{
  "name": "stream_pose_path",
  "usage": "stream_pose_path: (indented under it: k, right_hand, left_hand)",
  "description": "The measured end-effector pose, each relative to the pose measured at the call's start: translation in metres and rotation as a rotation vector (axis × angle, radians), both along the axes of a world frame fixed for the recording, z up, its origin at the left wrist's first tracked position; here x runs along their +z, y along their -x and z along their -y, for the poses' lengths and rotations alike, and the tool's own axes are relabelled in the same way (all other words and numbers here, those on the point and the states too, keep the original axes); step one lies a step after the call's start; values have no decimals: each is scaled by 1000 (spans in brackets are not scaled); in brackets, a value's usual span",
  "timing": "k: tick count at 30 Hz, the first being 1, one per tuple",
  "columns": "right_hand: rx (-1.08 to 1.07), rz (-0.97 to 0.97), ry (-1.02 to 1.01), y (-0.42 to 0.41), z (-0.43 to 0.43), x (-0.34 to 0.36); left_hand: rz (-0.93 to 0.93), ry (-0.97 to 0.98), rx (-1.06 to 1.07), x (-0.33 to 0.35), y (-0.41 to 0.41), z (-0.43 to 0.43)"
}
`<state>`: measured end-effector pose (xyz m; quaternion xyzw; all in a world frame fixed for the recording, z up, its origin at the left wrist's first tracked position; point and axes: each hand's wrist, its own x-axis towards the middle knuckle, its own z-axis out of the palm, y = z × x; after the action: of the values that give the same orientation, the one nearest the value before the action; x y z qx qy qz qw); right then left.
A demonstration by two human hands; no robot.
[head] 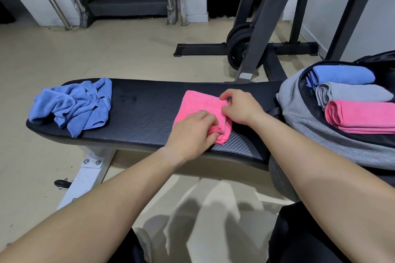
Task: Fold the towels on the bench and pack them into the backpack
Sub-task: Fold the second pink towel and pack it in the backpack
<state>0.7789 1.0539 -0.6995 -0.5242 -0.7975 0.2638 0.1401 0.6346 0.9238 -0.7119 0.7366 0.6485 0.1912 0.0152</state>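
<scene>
- The backpack [299, 102] at the bench's [145, 117] right end holds three folded towels [354, 92].
- I see the left hand [192, 132] and right hand [241, 107] pinching the half-folded pink towel [198, 102] mid-bench.
- The blue towel [72, 104], at the bench's left end, is not yet folded.

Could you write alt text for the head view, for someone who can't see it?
A person's left hand and right hand pinch and fold a pink cloth towel on a black padded bench. A crumpled blue towel lies at the bench's left end; an open grey backpack at the right holds a folded blue towel, grey towel and second pink towel.
</scene>
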Motion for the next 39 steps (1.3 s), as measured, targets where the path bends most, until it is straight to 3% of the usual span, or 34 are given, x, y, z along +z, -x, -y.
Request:
stream_pose_path:
  k: [8, 12, 16, 18, 21, 25, 29, 32, 36, 39]
  right_hand:
    - [278, 122, -160, 1, 6, 0]
    - [370, 185, -113, 5, 11, 2]
    - [407, 451, -61, -5, 15, -16]
    - [386, 469, -76, -7, 18, -23]
    - [367, 494, -72, -5, 23, -24]
    - [314, 388, -78, 1, 22, -11]
    - [243, 327, -165, 8, 22, 12]
    - [239, 334, -41, 8, 24, 19]
    - [188, 279, 46, 11, 14, 22]
    - [186, 111, 132, 15, 2, 21]
  left_hand:
    - [-7, 107, -4, 5, 10, 6]
    - [151, -45, 143, 4, 21, 4]
    - [41, 236, 187, -5, 29, -2]
    - [-87, 368, 157, -12, 30, -2]
    - [-153, 419, 147, -17, 30, 0]
    - [-68, 439, 156, -8, 35, -3]
    - [156, 207, 347, 5, 39, -8]
    - [132, 319, 518, 9, 52, -16]
    - [322, 430, 418, 21, 70, -29]
    - [387, 370, 221, 29, 71, -36]
